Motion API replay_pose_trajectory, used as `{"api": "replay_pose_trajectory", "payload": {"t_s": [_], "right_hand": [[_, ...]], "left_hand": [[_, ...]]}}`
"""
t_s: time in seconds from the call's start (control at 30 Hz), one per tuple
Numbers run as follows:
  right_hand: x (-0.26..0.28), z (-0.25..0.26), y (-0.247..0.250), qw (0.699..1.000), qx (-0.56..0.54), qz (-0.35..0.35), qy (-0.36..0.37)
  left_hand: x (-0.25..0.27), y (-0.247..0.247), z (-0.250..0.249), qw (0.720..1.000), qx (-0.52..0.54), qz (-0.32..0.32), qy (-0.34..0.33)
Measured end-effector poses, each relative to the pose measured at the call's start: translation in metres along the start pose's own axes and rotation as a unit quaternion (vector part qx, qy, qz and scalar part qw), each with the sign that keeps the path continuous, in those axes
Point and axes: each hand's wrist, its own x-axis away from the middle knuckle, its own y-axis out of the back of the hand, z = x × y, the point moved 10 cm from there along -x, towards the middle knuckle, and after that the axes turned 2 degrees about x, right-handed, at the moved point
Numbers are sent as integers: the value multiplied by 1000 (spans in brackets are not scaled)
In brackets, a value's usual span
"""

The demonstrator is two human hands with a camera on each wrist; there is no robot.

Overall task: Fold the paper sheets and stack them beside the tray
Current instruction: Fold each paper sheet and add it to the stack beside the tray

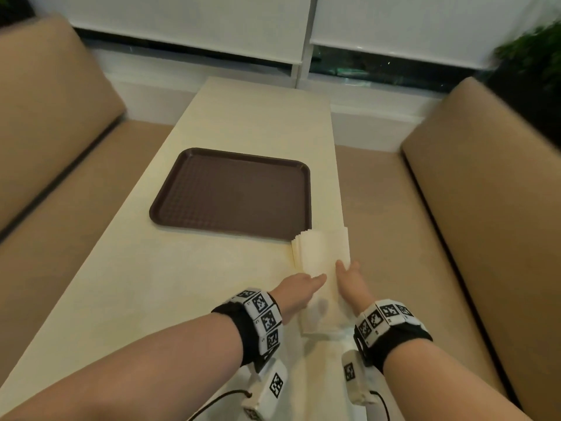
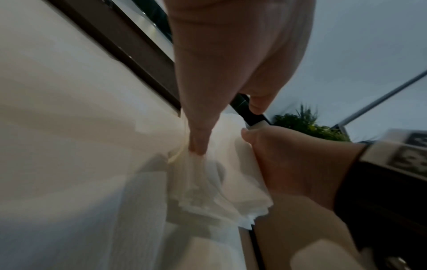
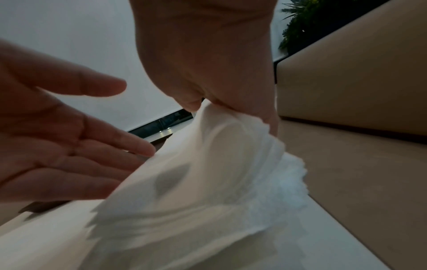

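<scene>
A stack of white paper sheets lies on the cream table, just off the near right corner of the empty brown tray and close to the table's right edge. My right hand grips the stack's right side; in the right wrist view my right hand pinches the sheets between thumb and fingers and lifts that edge. My left hand is at the stack's left side with straight fingers. In the left wrist view my left hand touches the paper with its fingertips.
Tan sofa seats run along both sides of the table, one at the left and one at the right. White window blinds close the far end. A green plant stands at the far right.
</scene>
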Motion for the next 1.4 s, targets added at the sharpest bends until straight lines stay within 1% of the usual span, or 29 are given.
{"api": "replay_pose_trajectory", "payload": {"t_s": [0.1,0.13,0.23,0.27,0.33,0.37,0.4,0.5,0.57,0.6,0.63,0.67,0.7,0.73,0.77,0.8,0.83,0.87,0.9,0.93,0.97,1.0,1.03,1.1,1.2,1.27,1.33,1.4], "right_hand": [[-3,-6,-2,1000,0,11,-6],[-3,-7,-2,1000,-4,11,-6],[-2,-6,-3,1000,-9,6,1],[-3,-5,-1,1000,-16,-5,8],[-5,-1,10,998,-26,-54,32],[-5,2,16,996,-17,-77,42],[-6,3,18,995,0,-84,47],[-7,3,10,996,53,-53,44],[-2,6,14,997,48,-57,39],[4,12,23,995,47,-78,46],[14,20,36,989,62,-116,64],[30,31,50,978,88,-164,94],[51,43,63,962,102,-210,139],[75,54,70,947,96,-237,195],[100,61,69,934,85,-238,254],[123,64,59,926,80,-207,307],[142,61,40,923,88,-147,345],[156,50,12,925,119,-64,356],[163,32,-21,924,174,23,340],[167,10,-52,917,237,95,307],[166,-12,-76,909,287,137,269],[163,-30,-93,907,313,154,234],[159,-40,-104,912,323,149,205],[151,-49,-114,930,308,113,163],[147,-47,-125,956,257,93,102],[150,-42,-129,952,282,81,81],[152,-36,-131,936,338,54,83],[154,-32,-133,933,346,32,91]], "left_hand": [[-3,2,6,999,-11,-30,23],[-2,3,5,999,-13,-34,22],[-1,5,2,999,-27,-25,19],[0,5,2,999,-30,-20,15],[2,3,4,998,-57,2,15],[2,3,7,998,-67,9,19],[4,3,9,998,-61,17,24],[9,9,10,998,-44,22,41],[14,22,3,997,-65,14,29],[18,33,-3,997,-70,4,15],[24,48,-8,997,-70,-13,-3],[30,65,-13,996,-80,-35,-29],[37,84,-17,990,-115,-62,-59],[45,101,-19,978,-172,-83,-85],[53,114,-16,959,-246,-91,-102],[57,120,-8,936,-326,-81,-105],[60,122,7,909,-403,-53,-95],[62,120,25,880,-469,-19,-75],[62,118,45,852,-521,9,-57],[64,116,60,832,-552,23,-49],[64,115,69,824,-564,21,-51],[65,115,73,822,-567,6,-61],[65,114,74,818,-571,-11,-72],[65,110,77,804,-588,-25,-79],[68,107,77,771,-629,-32,-93],[69,107,75,746,-656,-32,-112],[71,107,77,726,-675,-22,-131],[77,105,81,721,-676,-4,-153]]}}
